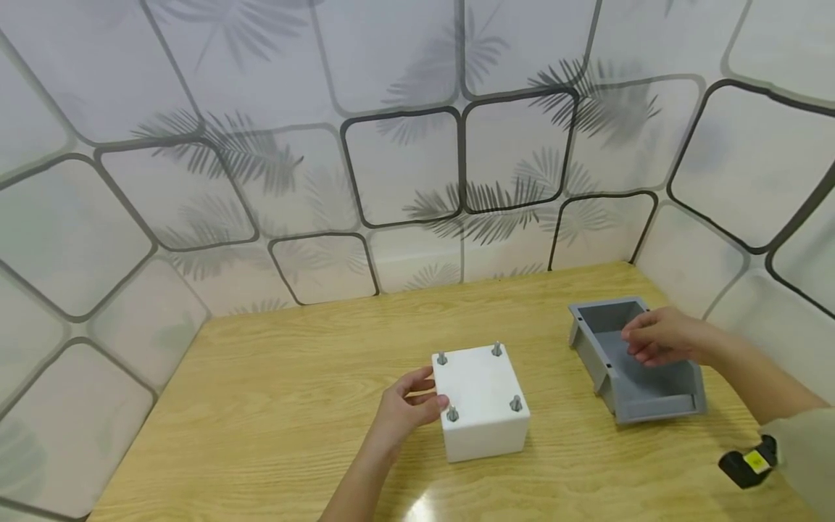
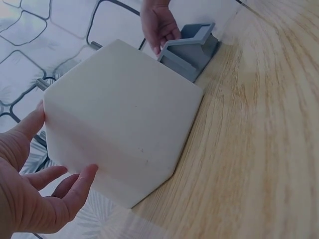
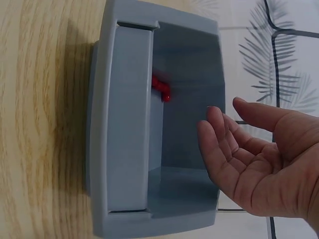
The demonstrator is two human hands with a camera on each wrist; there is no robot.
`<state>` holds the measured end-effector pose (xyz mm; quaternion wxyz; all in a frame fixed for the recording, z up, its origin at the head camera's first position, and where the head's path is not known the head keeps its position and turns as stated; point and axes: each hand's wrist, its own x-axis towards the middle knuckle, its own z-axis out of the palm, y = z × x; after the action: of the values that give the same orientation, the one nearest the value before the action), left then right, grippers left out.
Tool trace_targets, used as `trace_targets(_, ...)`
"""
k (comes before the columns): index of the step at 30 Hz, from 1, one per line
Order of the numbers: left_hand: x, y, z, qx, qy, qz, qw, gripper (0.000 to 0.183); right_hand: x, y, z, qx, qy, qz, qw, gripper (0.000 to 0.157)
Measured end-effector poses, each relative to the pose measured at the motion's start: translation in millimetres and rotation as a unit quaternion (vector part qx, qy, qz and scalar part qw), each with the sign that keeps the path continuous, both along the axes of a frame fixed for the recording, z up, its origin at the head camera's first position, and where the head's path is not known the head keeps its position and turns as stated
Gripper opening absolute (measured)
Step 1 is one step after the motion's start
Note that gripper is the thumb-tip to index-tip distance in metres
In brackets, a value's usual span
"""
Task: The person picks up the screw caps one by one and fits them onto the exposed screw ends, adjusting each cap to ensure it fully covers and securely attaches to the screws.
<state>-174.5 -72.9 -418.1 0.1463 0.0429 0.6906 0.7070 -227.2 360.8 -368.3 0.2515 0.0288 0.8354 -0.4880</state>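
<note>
A white box [image 1: 479, 384] sits on the wooden table, with a threaded metal bolt [image 1: 516, 403] standing up at each corner of its top. My left hand [image 1: 401, 409] rests against its left side, thumb by the near-left bolt and fingers along the side. Over the grey bin [image 1: 595, 355] is my right hand [image 1: 668, 337], fingers loosely bent and apart from the thumb. Nothing shows in that palm in the right wrist view. Small shiny red pieces [image 3: 160, 88] lie inside the bin, partly hidden behind its front lip.
The bin stands at the right of the table [image 1: 293, 406], beside the patterned wall covering [image 1: 417, 167] that lines the back and both sides. A black strap device with a yellow label [image 1: 750, 462] is at my right sleeve.
</note>
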Motion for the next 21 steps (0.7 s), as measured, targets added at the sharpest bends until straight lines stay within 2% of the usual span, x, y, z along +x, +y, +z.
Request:
trace_targets(8,-1.0,-2,0.9,-0.003,-0.002,0.001,1.0,0.07,-5.2,-7,-8.5,0.029,0.006,-0.001,1.0,0.027)
trace_targets(13,-0.9,-3,1.0,0.0,-0.002,-0.003,1.0,0.07,-7.2,-13,-16.0,0.083,0.006,0.006,0.996,0.019)
trace_targets(17,-0.1,-2,1.3,0.002,-0.006,-0.004,1.0,0.069,-6.9,-17,-20.0,0.125,0.008,0.025,0.992,0.019)
trace_targets(21,-0.9,-1,1.9,0.005,-0.007,-0.003,1.0,0.069,-5.8,-24,-21.1,0.146,0.01,0.038,0.989,0.016)
